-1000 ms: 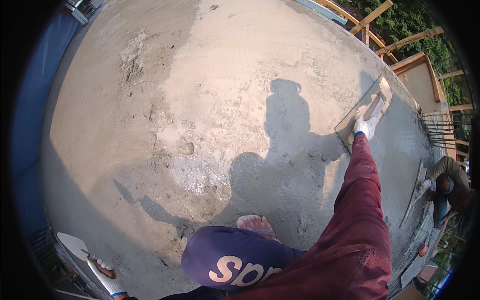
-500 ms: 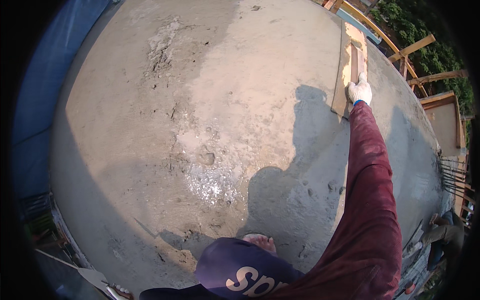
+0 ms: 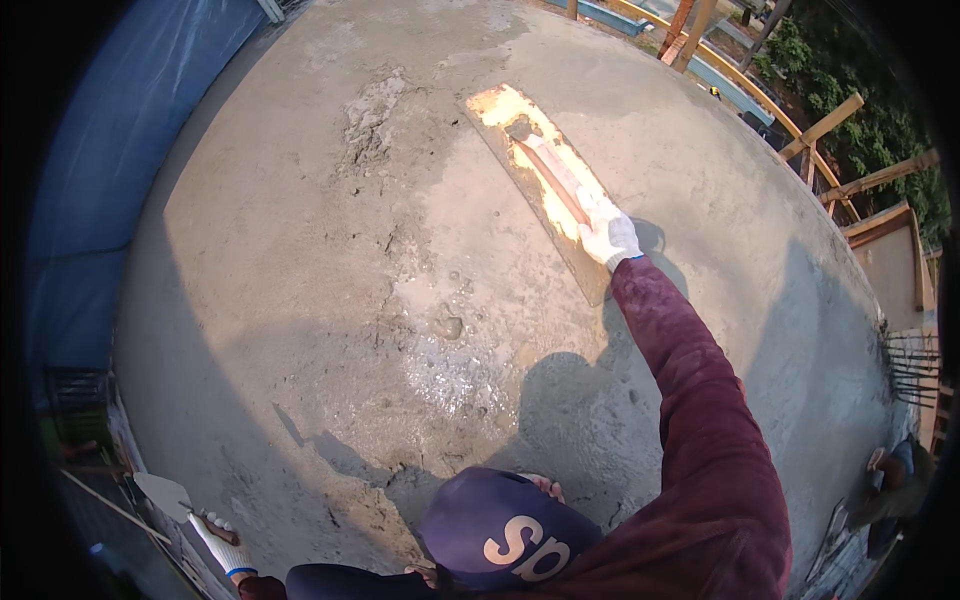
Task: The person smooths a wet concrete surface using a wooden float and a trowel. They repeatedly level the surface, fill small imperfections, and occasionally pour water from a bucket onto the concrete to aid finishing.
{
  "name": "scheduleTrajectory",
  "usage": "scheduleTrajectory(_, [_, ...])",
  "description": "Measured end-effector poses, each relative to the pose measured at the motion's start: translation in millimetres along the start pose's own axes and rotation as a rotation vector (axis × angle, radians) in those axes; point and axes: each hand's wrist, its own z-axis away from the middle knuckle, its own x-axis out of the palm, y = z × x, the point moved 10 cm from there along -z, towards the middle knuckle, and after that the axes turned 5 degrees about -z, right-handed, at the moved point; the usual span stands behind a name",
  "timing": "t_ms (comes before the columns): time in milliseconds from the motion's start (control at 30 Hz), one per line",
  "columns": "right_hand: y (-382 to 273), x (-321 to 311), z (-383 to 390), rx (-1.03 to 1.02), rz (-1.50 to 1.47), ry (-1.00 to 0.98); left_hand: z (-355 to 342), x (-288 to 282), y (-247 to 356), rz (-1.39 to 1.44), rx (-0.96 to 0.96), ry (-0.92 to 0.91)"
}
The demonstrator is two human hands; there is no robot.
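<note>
Small trowel [image 3: 163, 495] in the left hand [image 3: 220, 545], long float [image 3: 545, 195] in the right hand [image 3: 608, 235], no free fingers here.
Closest is a dark blue knee [image 3: 470, 530], hiding most of a foot [image 3: 545, 486]. Down at lower left, the left glove's fingers are curled round the trowel's handle; thumb's hard to make out, tbh. Farther out, the right glove's wrapped firmly on the float's grip, fingertips tucked out of sight. The float lies slantwise over the wet concrete [image 3: 290, 240]; its underside's hidden, so can't tell if it's all touching. Over right, a co-worker [image 3: 890, 495] is dim and half lost at the dark rim.
</note>
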Motion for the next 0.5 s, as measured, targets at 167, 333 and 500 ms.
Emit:
scheduleTrajectory(167, [-23.2,-52.3,136.3,0.247,-0.022,-0.129,-3.1,30.3,40.1,-0.100,0.052,-0.126])
scheduleTrajectory(333, [84.5,-101.7,167.4,0.538,0.184,0.197,-46.1,-115.3,52.2,-0.150,0.064,0.052])
scheduleTrajectory(500, [178.5,-117.3,47.5,0.717,0.273,0.275,24.4,-111.1,17.8,-0.120,-0.162,-0.145])
